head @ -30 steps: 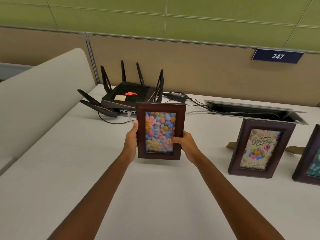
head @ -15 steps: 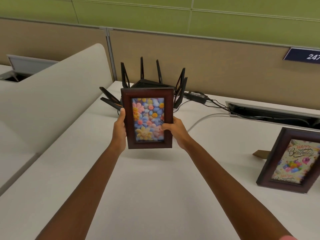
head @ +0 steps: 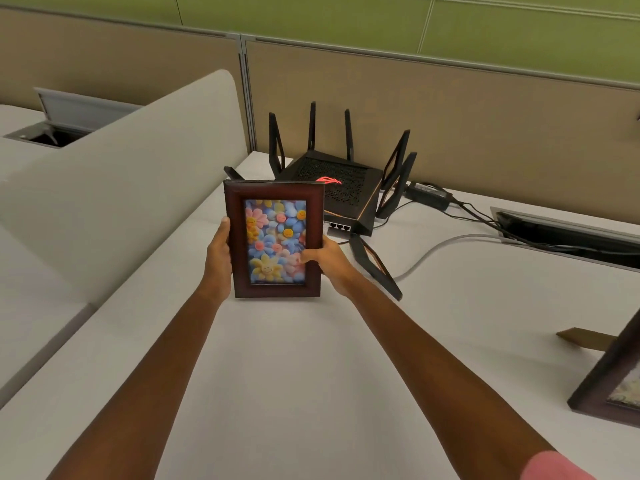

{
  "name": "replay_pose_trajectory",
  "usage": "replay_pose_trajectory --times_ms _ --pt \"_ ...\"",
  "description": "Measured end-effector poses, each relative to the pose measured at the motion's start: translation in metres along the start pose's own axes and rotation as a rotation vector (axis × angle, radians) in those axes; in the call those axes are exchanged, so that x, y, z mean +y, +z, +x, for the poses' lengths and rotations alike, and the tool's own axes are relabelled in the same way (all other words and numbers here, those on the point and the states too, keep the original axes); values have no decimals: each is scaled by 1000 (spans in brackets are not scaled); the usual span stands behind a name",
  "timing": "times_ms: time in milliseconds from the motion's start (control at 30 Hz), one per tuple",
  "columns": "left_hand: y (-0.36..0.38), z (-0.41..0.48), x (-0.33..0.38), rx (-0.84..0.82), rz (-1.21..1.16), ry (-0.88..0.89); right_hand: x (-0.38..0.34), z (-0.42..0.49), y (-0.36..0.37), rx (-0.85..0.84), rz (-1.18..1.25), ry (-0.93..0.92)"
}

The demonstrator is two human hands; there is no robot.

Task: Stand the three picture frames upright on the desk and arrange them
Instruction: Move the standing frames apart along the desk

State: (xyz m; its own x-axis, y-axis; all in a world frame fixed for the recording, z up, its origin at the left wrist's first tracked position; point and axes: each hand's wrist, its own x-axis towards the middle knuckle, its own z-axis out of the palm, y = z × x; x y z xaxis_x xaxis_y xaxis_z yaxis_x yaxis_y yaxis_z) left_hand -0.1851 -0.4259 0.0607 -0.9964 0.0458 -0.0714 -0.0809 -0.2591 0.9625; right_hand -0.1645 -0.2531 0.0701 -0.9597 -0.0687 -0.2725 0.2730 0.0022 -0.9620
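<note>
A dark wooden picture frame (head: pixel 275 240) with a picture of colourful smiling flowers is upright near the middle of the white desk (head: pixel 294 375), its lower edge close to or on the surface. My left hand (head: pixel 219 258) grips its left side, thumb along the edge. My right hand (head: pixel 325 263) holds its right side, thumb on the glass. A second dark frame (head: pixel 609 379) stands at the right edge, mostly cut off, its cardboard stand (head: pixel 585 337) showing behind. The third frame is out of view.
A black router (head: pixel 336 192) with several antennas sits just behind the held frame, one antenna (head: pixel 375 268) lying toward me. Cables (head: pixel 436 245) run to an open cable tray (head: pixel 568 233) at the back right. A beige divider (head: pixel 114 188) borders the desk's left side.
The view has swung left, so the birthday frame has slid nearly out at the right. The flower frame, held in both hands, has moved left and lower, in front of the router.
</note>
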Motion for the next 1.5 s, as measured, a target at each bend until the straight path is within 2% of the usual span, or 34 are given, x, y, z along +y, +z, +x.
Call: replay_pose_trajectory --times_ms 600,733,900,1100,1200,1500 --pt "-9 7 -5 95 87 -6 1 22 8 -50 -47 47" --pt "-4 -2 -6 180 154 11 3 16 7 -59 -143 32" --pt "5 -16 -12 495 422 115 17 0 1 -1 -213 -49" --pt "26 -46 -23 586 589 209 41 -28 -6 131 -419 -78" --pt "43 -65 -29 573 671 288 53 -47 -12 163 -448 -112" --pt "117 -121 -52 332 790 429 79 -125 -64 257 -413 -212"
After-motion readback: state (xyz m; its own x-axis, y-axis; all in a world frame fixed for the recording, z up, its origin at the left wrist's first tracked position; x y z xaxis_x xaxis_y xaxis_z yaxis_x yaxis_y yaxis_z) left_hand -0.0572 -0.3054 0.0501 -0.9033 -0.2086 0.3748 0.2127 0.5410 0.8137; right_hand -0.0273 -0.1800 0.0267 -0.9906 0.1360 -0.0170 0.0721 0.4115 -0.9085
